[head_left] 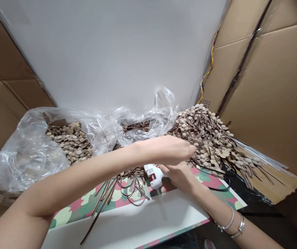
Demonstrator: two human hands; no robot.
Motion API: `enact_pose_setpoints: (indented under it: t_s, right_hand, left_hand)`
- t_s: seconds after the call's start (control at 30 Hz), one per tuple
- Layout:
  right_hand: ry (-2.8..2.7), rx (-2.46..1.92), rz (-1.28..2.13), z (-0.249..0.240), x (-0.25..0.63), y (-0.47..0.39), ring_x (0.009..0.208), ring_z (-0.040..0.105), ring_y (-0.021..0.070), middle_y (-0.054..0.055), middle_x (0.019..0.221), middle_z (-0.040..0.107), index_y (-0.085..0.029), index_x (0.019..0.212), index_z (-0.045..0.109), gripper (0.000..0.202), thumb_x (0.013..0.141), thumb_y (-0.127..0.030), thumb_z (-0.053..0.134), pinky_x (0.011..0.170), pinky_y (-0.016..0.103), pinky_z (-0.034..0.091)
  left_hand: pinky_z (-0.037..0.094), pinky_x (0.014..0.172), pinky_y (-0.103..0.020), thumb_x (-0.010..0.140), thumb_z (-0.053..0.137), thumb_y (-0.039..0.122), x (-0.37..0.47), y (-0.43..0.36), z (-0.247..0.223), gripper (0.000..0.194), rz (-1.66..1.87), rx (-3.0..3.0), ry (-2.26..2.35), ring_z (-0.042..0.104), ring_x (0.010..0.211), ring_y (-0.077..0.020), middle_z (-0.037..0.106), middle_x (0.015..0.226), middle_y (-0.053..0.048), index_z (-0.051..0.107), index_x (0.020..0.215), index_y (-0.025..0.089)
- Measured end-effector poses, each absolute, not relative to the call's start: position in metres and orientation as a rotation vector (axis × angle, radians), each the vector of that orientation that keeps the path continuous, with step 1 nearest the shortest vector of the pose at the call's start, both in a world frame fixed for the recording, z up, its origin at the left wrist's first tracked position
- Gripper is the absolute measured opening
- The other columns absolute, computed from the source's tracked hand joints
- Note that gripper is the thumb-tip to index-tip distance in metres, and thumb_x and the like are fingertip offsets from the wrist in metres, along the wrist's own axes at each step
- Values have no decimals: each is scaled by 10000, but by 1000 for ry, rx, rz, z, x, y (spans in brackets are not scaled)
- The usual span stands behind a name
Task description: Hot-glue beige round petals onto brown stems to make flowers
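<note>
My left hand reaches across to the right, at the near edge of a pile of pale discs with brown strips. Its fingers are curled, and what they may hold is hidden. Just below it, my right hand is wrapped round the handle side of a white glue gun, whose nozzle end is partly hidden. Brown strips lie loose on the patterned board, left of the glue gun.
Clear plastic bags stand at the left and centre back, one with pale discs, another with brown strips. Cardboard walls flank the board. A black cable lies at the right.
</note>
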State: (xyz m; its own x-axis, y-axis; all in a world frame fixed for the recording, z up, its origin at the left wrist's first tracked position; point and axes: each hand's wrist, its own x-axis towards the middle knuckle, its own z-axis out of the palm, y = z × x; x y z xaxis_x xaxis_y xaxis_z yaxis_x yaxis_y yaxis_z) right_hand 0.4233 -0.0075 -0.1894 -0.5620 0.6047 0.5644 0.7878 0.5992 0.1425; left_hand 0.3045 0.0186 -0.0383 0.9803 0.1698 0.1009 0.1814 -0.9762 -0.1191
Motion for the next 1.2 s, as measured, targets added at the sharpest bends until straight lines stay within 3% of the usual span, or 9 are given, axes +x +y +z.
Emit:
enact_pose_setpoints:
  t_s: [0.2,0.43,0.63,0.73,0.8,0.87,0.93,1.0,1.2]
  right_hand:
    - [-2495,-1159,-513,-187,427,-12,846,596,172,113,1159,573,-131,1209,468,441,787,-3,451,479,220,402]
    - [-2481,-1263,-314,-191,428,-8,865,612,217,88,1169,577,-176,1173,487,343,861,-316,516,581,295,484]
    - [-2538,-1252,-248,-189,433,-5,944,584,258,102,1238,547,-195,1268,449,537,813,-463,541,724,368,496]
    - [-2469,-1227,-201,-173,441,-10,1082,496,306,83,1292,511,-230,1269,463,459,867,-452,452,831,454,432]
    - [-2236,-1257,36,-155,443,-21,1067,509,265,78,1195,582,-225,1199,518,369,936,-379,311,832,412,430]
    - [-1962,-1260,404,-137,440,-39,842,586,185,67,932,658,-201,1067,571,379,956,-350,241,710,297,462]
    - [-1852,-1174,699,-124,432,-56,647,557,140,23,726,610,-188,940,564,293,915,-410,373,576,230,438]
    - [-1834,-1092,792,-117,422,-70,580,492,114,-6,674,546,-185,859,528,247,853,-431,497,516,207,387]
    - [-1806,-1114,761,-117,415,-88,490,342,84,-37,537,396,-171,641,504,320,883,-375,460,459,211,270]
  left_hand:
    - [291,502,-248,934,319,220,254,21,6,273,-397,-2855,-496,368,499,-85,441,592,6,478,725,145]
    - [251,467,-232,921,376,257,206,8,14,242,-478,-2788,-676,332,441,-72,369,504,49,486,726,165]
    - [320,482,-203,920,375,225,201,1,-13,202,-462,-3058,-891,433,487,-67,515,587,17,521,814,136]
    - [377,504,-187,927,363,268,203,-1,-27,236,-541,-3358,-1008,490,517,-68,568,625,0,533,832,135]
    - [418,533,-189,925,364,298,206,-4,-36,258,-622,-3535,-1084,534,563,-79,596,663,-21,549,854,132]
    - [431,530,-187,916,382,320,212,-9,-44,270,-717,-3643,-1139,541,563,-80,599,659,-25,564,853,130]
    - [426,506,-178,903,410,338,221,-14,-50,273,-741,-3722,-1144,526,531,-73,591,626,-18,576,839,131]
    - [420,489,-167,894,427,340,229,-19,-54,272,-685,-3810,-1084,520,504,-67,584,595,-9,581,813,130]
    - [404,452,-145,888,431,335,243,-31,-67,301,-524,-3923,-914,509,462,-58,561,543,3,573,730,122]
